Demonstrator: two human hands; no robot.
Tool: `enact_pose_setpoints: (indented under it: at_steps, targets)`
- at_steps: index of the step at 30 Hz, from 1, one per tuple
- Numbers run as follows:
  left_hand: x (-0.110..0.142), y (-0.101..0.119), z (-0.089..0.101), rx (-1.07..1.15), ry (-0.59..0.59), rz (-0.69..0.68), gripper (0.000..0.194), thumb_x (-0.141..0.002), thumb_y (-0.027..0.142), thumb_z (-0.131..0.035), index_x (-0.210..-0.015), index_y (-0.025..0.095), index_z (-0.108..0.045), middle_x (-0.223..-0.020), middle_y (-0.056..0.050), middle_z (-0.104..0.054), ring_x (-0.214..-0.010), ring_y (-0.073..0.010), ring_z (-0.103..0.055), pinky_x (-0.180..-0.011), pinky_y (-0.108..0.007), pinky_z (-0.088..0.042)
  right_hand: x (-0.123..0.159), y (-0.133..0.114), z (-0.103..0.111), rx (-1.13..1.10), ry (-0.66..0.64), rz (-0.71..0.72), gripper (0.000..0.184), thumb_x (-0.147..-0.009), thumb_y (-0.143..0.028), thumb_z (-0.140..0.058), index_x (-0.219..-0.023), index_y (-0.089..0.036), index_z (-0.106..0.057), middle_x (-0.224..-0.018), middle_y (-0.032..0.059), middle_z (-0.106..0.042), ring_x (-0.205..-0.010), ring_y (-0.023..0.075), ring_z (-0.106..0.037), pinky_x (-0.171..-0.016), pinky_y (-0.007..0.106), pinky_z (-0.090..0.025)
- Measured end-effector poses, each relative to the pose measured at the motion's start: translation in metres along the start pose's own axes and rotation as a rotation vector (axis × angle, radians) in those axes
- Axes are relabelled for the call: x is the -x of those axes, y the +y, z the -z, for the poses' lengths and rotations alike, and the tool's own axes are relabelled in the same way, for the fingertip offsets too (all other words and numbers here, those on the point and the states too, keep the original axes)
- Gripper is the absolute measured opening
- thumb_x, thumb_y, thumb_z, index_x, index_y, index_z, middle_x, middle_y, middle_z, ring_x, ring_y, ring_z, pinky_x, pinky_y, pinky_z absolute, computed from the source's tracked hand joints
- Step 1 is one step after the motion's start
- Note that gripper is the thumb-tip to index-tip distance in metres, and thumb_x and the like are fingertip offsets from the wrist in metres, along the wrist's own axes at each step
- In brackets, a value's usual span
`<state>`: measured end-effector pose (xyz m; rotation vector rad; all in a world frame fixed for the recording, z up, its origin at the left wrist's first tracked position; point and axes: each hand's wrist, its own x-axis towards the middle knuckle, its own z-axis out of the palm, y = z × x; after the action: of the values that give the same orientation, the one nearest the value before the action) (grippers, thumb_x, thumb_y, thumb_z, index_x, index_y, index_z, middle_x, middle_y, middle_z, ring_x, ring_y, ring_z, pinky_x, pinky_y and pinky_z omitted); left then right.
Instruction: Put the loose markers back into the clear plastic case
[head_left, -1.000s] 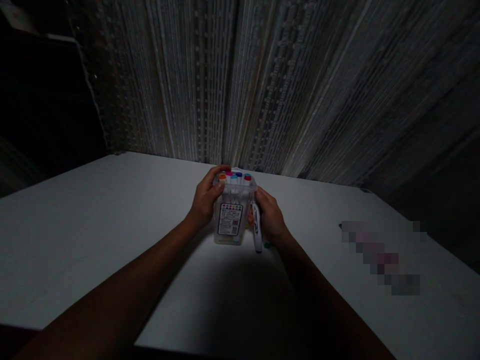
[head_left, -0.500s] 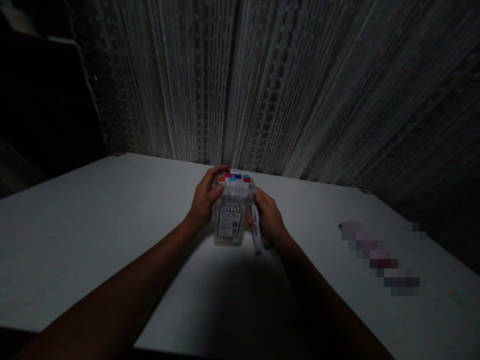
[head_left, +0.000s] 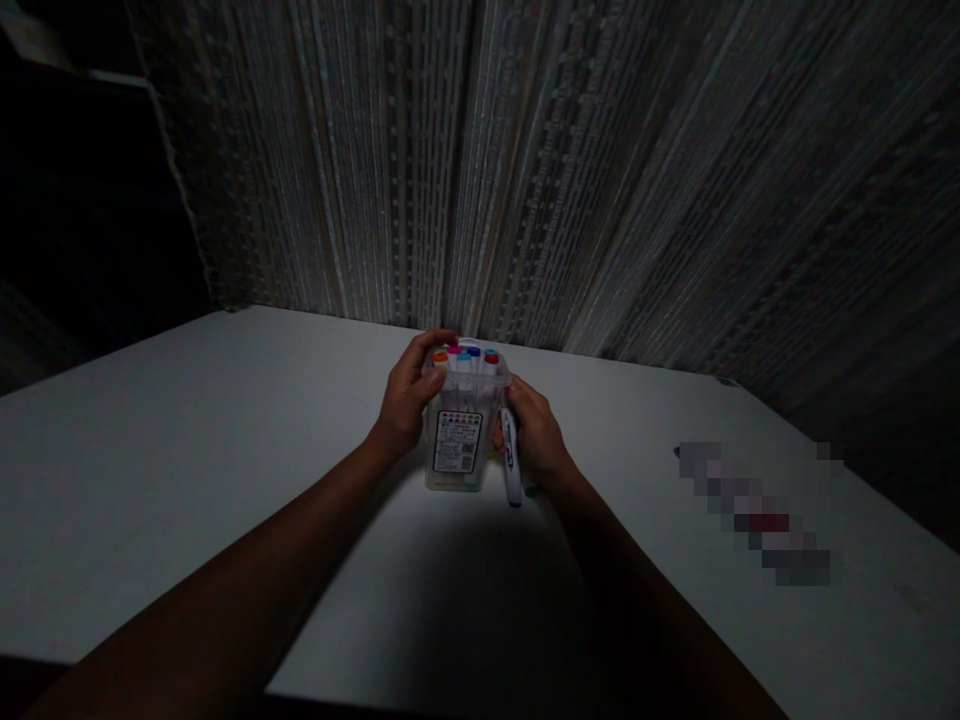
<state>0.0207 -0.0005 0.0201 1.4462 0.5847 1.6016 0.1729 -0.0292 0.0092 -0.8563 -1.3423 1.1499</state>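
A clear plastic marker case (head_left: 455, 395) with a printed label on its front stands upright in the middle. Several white markers with coloured caps (head_left: 475, 353) show at its top. My left hand (head_left: 407, 395) is wrapped round the case's left side, thumb near the front rim and fingers over the back. At the other side, my right hand (head_left: 538, 430) is closed on a white marker (head_left: 511, 455), which points downward beside the case. Its fingertips are partly hidden behind the case and marker. A small green tip (head_left: 531, 491) shows under that hand.
The white table (head_left: 187, 480) spreads out on both sides. A blurred-out, pixelated thing (head_left: 757, 515) lies to the right. Striped, textured curtain fabric (head_left: 465, 180) hangs along the table's back edge. A dark shape (head_left: 90, 200) stands at the far left.
Both hands, the case and the marker hold nearly the same pose. The whole view has shifted very slightly.
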Motion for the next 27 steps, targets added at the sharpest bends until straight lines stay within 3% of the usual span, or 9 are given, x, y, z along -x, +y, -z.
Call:
enact_pose_setpoints:
  at_steps: [13,21,27]
  targets:
    - [-0.0008,-0.0009,0.0019,-0.012,-0.022,0.039,0.073,-0.052,0.067,-0.063,-0.106,0.019,-0.052,-0.097,-0.001,-0.061,-0.082,-0.0049,-0.059,-0.072,-0.011,-0.044,-0.0014,0.0008,-0.0002,0.004,-0.007,-0.004,0.036,-0.082,-0.057,-0.049,-0.08,-0.021,-0.052,-0.04,-0.0071,-0.045,-0.033,0.0079,-0.038,-0.034,0.02,-0.027]
    - [-0.0014,-0.005,0.0053,-0.019,-0.04,0.049,0.075,-0.054,0.067,-0.061,-0.111,0.019,-0.05,-0.106,-0.002,-0.061,-0.089,-0.0065,-0.059,-0.074,-0.012,-0.044,-0.001,-0.0002,-0.0008,0.004,-0.005,-0.003,0.031,-0.085,-0.051,-0.047,-0.082,-0.02,-0.053,-0.04,-0.0067,-0.045,-0.033,0.0085,-0.038,-0.035,0.021,-0.028]
    - [-0.0017,-0.0064,0.0058,-0.003,-0.056,0.084,0.077,-0.052,0.068,-0.063,-0.111,0.02,-0.049,-0.104,-0.003,-0.061,-0.087,-0.0061,-0.058,-0.072,-0.012,-0.044,-0.0011,-0.0004,-0.0007,0.014,-0.003,0.002,0.036,-0.083,-0.056,-0.048,-0.081,-0.021,-0.052,-0.04,-0.0072,-0.045,-0.033,0.008,-0.038,-0.035,0.021,-0.027]
